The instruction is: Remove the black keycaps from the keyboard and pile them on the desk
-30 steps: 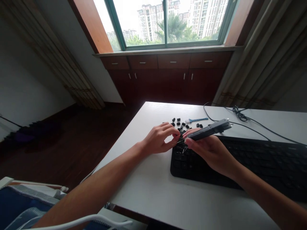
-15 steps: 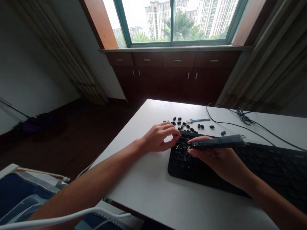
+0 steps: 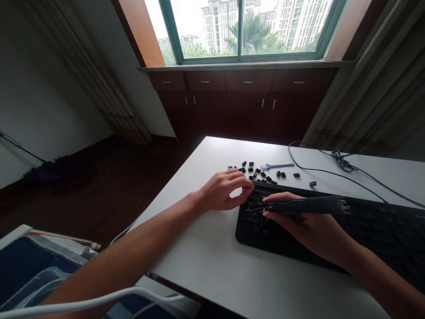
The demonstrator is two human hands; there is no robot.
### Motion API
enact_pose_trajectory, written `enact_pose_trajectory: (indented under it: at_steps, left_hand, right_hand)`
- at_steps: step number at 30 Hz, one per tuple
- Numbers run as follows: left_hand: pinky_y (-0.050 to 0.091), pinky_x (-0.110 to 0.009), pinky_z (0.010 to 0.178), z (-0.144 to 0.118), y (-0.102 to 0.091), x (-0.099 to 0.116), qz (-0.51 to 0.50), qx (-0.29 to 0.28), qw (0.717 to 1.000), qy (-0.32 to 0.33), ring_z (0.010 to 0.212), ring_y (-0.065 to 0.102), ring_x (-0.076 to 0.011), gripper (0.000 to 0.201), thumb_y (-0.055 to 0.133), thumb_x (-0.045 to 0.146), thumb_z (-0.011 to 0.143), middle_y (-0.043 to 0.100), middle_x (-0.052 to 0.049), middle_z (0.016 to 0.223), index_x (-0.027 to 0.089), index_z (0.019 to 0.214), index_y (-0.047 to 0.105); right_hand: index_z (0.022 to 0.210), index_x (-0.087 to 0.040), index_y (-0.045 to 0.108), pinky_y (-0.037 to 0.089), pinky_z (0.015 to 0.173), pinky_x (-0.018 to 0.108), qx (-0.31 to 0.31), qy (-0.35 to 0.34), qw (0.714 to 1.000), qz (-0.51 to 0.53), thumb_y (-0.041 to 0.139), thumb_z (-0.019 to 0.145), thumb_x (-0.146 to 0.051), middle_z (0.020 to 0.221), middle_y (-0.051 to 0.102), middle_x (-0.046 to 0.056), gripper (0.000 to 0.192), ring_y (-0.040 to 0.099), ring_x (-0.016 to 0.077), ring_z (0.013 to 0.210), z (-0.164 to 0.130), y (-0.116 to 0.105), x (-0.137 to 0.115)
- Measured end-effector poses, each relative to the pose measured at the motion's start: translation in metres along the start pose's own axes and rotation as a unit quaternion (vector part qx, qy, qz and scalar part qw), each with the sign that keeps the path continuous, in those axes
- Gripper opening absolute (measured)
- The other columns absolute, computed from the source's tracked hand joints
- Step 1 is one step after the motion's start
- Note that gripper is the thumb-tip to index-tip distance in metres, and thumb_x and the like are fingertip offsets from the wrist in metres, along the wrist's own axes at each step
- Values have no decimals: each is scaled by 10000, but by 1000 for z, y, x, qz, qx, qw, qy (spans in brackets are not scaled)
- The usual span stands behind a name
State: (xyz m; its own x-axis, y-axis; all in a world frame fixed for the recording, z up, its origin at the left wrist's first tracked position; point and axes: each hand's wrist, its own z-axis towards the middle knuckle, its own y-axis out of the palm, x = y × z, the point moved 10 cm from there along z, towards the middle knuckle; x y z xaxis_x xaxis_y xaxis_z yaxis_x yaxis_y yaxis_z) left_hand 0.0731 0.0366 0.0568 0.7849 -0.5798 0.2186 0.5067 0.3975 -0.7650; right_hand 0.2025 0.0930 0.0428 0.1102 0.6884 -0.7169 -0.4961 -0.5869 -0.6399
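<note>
A black keyboard (image 3: 285, 250) lies on the white table, with some keys gone from its top left part. My right hand (image 3: 312, 232) is closed around the dark handle of a wire keycap puller (image 3: 305, 205), held low and nearly level over the keyboard. Its thin wire prongs reach toward the keys at the left end. At the keyboard's upper left corner, my left hand (image 3: 226, 190) is pinched, thumb against forefinger; whatever it may hold is too small to make out. Several loose black keycaps (image 3: 263, 174) are scattered just behind the keyboard.
A small blue brush (image 3: 279, 165) with pale bristles lies behind the keycaps. A black cable (image 3: 341, 159), partly bundled, runs over the back right of the white table (image 3: 192, 248). At the lower left, a white cord (image 3: 99, 297) crosses in front of a blue bag (image 3: 20, 266).
My right hand has tilted the puller's handle lower, and its wire prongs have come down closer to the keys. My left hand keeps its pinch at the corner. The view has shifted slightly.
</note>
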Motion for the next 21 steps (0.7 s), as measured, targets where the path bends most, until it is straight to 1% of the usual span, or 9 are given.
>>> enact_pose_trajectory:
  at_steps: [3,6,9,12,14,16,18,21]
  left_hand:
    - [529,-319,743,0,0,2,-8,0,1000,3,801,610,-166,156,585,153,904,696,-59,898,165,1057,612]
    - [524,-325,753,-1,1,4,-17,-3,1000,6,817,613,-173,171,561,145,917,698,-68,920,165,1080,609]
    - [519,-319,735,-2,3,6,-21,-12,1000,7,804,614,-171,178,562,148,914,696,-64,912,163,1084,610]
    - [520,-315,736,-2,4,6,-19,-18,1000,8,801,618,-168,182,561,158,913,695,-58,905,166,1087,612]
    - [521,-314,741,-1,3,8,-19,-17,1000,11,799,621,-167,177,555,164,916,693,-54,899,169,1084,612]
    - [522,-314,740,0,3,10,-21,-19,999,18,788,619,-166,173,550,170,919,694,-53,893,175,1081,610]
    - [523,-313,733,1,4,13,-20,-25,999,27,779,617,-167,169,544,181,925,696,-56,892,181,1081,608]
    - [524,-311,726,2,5,17,-13,-29,999,37,767,617,-166,156,532,206,937,692,-58,876,186,1074,605]
  right_hand:
    - [1161,-320,644,561,846,257,11,-12,1000,1,666,908,-354,1086,727,-33,256,694,151,935,0,-1,-3]
    - [1141,-327,656,557,801,234,19,-14,1000,5,674,903,-339,1028,743,-45,239,702,133,873,1,-2,-7]
    - [1112,-314,665,547,743,229,13,-8,1000,3,665,908,-338,969,744,-42,206,690,122,798,1,-2,-9]
    - [1081,-292,669,525,640,226,-8,0,1000,1,667,901,-349,852,723,-36,189,646,112,674,1,0,-8]
    - [1049,-274,671,490,554,226,-15,0,1000,3,679,888,-355,731,682,-41,181,588,106,571,0,1,-7]
    - [1020,-255,669,460,501,231,-19,-3,1000,11,685,878,-356,661,649,-41,175,548,107,516,1,1,-5]
    - [1010,-241,662,454,490,239,-29,-5,999,21,682,878,-352,658,651,-30,174,549,113,509,1,3,-4]
    - [1023,-244,653,469,516,240,-40,-13,999,24,677,883,-322,712,674,-19,162,580,117,542,0,3,-4]
